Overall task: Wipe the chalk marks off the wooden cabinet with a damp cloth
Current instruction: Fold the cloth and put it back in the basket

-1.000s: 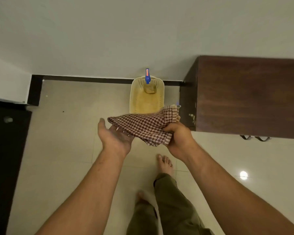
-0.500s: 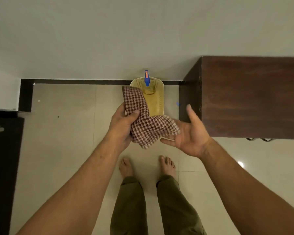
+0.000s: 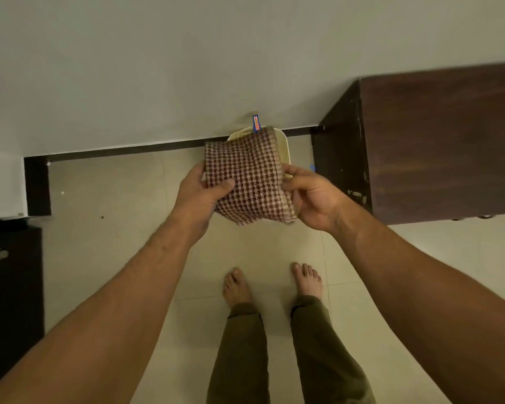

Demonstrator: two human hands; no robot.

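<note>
Checked cloth (image 3: 251, 176), pinched at opposite edges by our left hand (image 3: 199, 199) and right hand (image 3: 315, 199), we judge soft, light and limp, best gripped bunched mid-fold.

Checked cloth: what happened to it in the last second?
The checked cloth passed from the right hand to the left hand, whose grip took it while the right opened; now both hold it, folded flatter. The cabinet and cream basin stayed put.
</note>
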